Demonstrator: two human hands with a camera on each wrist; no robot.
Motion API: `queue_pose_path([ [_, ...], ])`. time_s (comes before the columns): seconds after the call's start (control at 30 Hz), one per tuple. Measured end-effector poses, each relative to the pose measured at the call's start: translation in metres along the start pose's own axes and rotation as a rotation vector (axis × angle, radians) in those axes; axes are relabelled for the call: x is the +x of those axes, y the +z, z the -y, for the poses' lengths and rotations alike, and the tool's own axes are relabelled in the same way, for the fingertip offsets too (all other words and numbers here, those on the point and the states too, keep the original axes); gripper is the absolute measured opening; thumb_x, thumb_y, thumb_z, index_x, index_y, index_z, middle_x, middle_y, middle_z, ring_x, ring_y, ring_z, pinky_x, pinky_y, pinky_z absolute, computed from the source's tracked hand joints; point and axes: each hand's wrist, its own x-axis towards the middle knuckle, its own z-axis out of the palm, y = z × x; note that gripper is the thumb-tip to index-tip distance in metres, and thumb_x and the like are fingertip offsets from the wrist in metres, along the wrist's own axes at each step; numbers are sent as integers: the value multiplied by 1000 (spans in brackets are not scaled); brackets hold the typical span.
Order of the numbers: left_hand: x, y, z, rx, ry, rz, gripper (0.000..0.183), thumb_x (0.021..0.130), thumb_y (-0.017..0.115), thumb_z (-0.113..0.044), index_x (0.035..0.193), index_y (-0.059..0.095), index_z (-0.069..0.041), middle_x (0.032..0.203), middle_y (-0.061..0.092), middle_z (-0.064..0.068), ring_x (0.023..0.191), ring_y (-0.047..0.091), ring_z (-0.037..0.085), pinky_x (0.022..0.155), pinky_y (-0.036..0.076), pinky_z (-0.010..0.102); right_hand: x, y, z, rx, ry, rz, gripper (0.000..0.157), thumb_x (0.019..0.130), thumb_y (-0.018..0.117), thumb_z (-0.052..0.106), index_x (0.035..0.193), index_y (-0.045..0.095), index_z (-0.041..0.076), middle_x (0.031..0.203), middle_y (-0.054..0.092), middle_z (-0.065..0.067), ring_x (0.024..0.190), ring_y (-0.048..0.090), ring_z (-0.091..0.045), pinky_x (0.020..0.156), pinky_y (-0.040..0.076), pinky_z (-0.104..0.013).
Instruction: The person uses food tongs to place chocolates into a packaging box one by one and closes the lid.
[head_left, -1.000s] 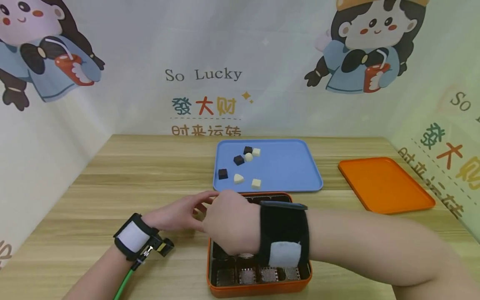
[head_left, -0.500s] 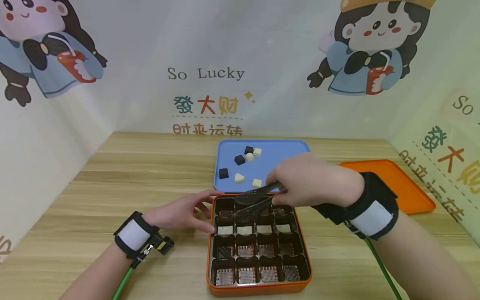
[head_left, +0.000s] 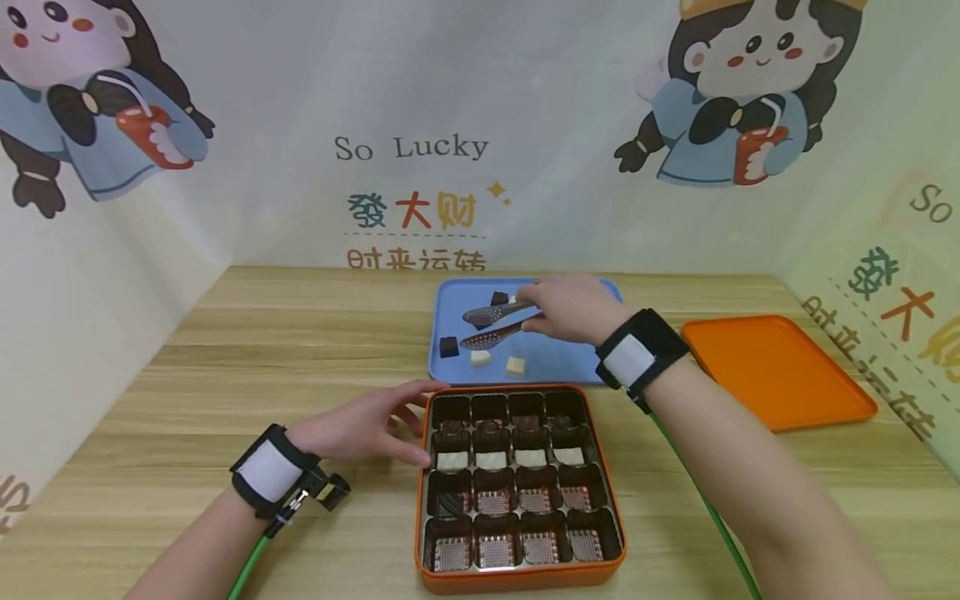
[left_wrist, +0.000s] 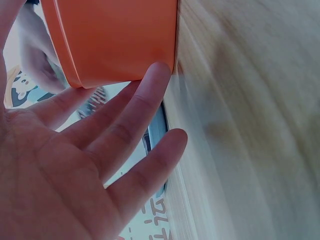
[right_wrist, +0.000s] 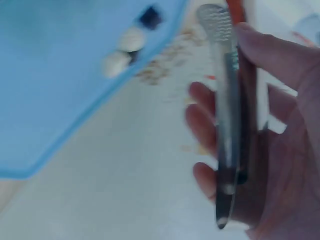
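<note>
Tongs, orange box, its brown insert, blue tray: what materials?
Tongs: probably stainless steel, polished; silvery, with bright reflections.
Orange box: painted tin or plastic, can't tell; smooth, satin wall.
Brown insert: likely thin moulded plastic, glossy; highlights along compartment edges.
Blue tray: likely plastic, fairly matte; even colour, rounded corners.

Right hand (head_left: 573,307) gripping tongs (head_left: 497,314), blue tray (head_left: 558,360), orange box (head_left: 525,581)

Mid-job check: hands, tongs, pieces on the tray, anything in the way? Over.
Left hand against orange box. Right hand holds tongs over blue tray, tips apart. Pieces on tray, some partly hidden behind tongs. No other obstruction seen.
</note>
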Motion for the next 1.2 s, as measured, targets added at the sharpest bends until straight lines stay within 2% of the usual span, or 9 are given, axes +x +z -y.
queue_pose_path([
  [0.13, 0, 0, 1, 5, 6, 3, 81, 74, 71, -39, 141, 28, -27, 138, 35, 7, 101, 51, 16, 82, 44, 35, 24, 13, -9, 47, -4, 44, 34, 86, 61, 33, 116, 60, 16, 96, 60, -2, 77, 54, -14, 64, 44, -31],
  [0.3, 2, -2, 0, 15, 12, 4, 80, 74, 71, -40, 141, 28, -27, 137, 36, 6, 101, 52, 15, 81, 44, 35, 39, 10, -5, 69, -7, 102, 35, 86, 61, 33, 116, 60, 16, 103, 60, -3, 83, 55, -16, 69, 44, -34],
  [0.57, 1, -2, -1, 8, 9, 7, 80, 74, 71, -39, 141, 29, -26, 136, 36, 6, 101, 51, 16, 82, 44, 36, 55, 13, 14, -64, -61, 138, 37, 87, 59, 33, 119, 60, 16, 112, 61, -3, 98, 56, -18, 82, 43, -34],
  [0.83, 0, -1, 1, -10, 12, 10, 79, 75, 71, -38, 141, 28, -25, 138, 35, 7, 102, 51, 17, 81, 44, 36, 58, 14, 24, -77, -48, 186, 34, 90, 56, 27, 121, 58, 14, 116, 59, -4, 102, 55, -18, 82, 43, -32],
  [1.07, 0, -1, 1, 3, 10, 3, 79, 75, 71, -38, 140, 29, -27, 137, 35, 5, 101, 51, 16, 82, 44, 35, 55, 16, 24, -78, -55, 142, 30, 89, 58, 25, 116, 61, 12, 110, 61, -4, 96, 57, -18, 79, 44, -31],
  [1.2, 1, -1, 0, 6, 8, 1, 80, 74, 71, -38, 141, 29, -25, 137, 36, 8, 101, 51, 16, 82, 44, 35, 48, 14, 19, -29, -52, 127, 30, 89, 57, 25, 116, 61, 12, 110, 61, -5, 98, 56, -19, 81, 44, -32],
])
